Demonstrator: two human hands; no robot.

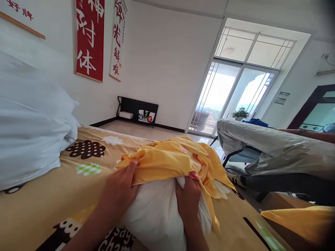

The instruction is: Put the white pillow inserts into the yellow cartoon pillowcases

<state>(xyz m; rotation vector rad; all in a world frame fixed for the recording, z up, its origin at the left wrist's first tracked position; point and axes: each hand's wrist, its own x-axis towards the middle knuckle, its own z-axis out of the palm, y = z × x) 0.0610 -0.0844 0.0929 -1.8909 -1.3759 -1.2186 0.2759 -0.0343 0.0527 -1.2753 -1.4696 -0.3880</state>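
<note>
A plump white pillow (pixel 157 212) lies on the bed, its far end under the open edge of a yellow pillowcase (pixel 164 162). My left hand (pixel 123 183) is closed on the pillowcase's edge at the left, thumb on top of the cloth. At the right of the opening, my right hand (pixel 188 197) grips a bunched corner of the pillow, its fingertips partly covered by the yellow fabric. The rest of the pillowcase lies crumpled beyond my hands, with a small red printed patch near my right hand.
A tan patterned sheet (pixel 104 198) covers the bed. White pillows (pixel 34 122) are piled at the left. On the right, a person's leg (pixel 288 186) shows beside plastic-wrapped bedding (pixel 274 143), near another yellow cloth (pixel 303 219). A low black shelf (pixel 138 108) stands by the wall.
</note>
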